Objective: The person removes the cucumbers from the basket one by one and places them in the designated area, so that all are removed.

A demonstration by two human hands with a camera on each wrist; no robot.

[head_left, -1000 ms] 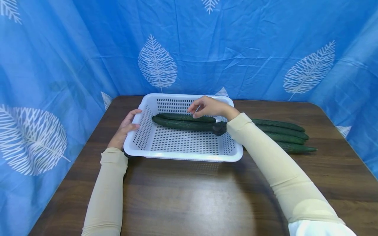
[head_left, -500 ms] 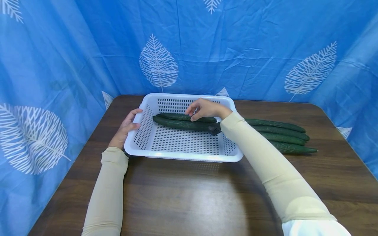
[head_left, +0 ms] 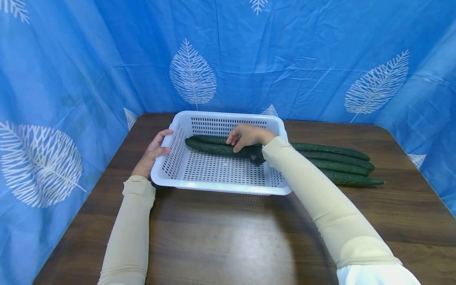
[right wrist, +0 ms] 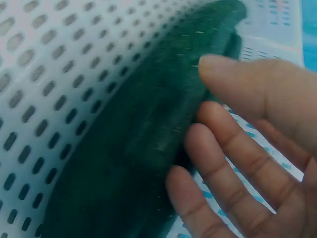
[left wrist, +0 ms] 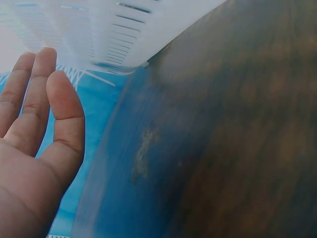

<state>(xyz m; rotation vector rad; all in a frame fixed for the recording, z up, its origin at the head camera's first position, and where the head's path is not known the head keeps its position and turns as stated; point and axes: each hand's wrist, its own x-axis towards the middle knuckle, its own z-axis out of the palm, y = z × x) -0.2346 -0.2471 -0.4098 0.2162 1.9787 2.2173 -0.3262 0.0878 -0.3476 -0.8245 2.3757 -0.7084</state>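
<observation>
A white perforated basket (head_left: 228,189) stands on the table with two long dark-green cucumbers inside, lying side by side near its far wall. My left hand (head_left: 152,152) rests against the basket's left rim, its fingers nearly straight in the left wrist view. My right hand (head_left: 247,135) is inside the basket over the cucumbers. In the right wrist view its fingertips meet one side of the nearer cucumber (right wrist: 133,129), and the thumb (right wrist: 257,82) reaches over its upper edge without closing round it. The farther cucumber (head_left: 210,139) is partly hidden by the hand and the nearer one.
Several more cucumbers (head_left: 343,167) lie side by side on the brown wooden table (head_left: 221,237), right of the basket and partly behind my right sleeve (head_left: 320,202). A blue curtain (head_left: 242,59) with white leaf prints hangs behind the table and along its left side.
My right hand has lowered from above the cucumbers onto them. The left hand stays at the basket's rim.
</observation>
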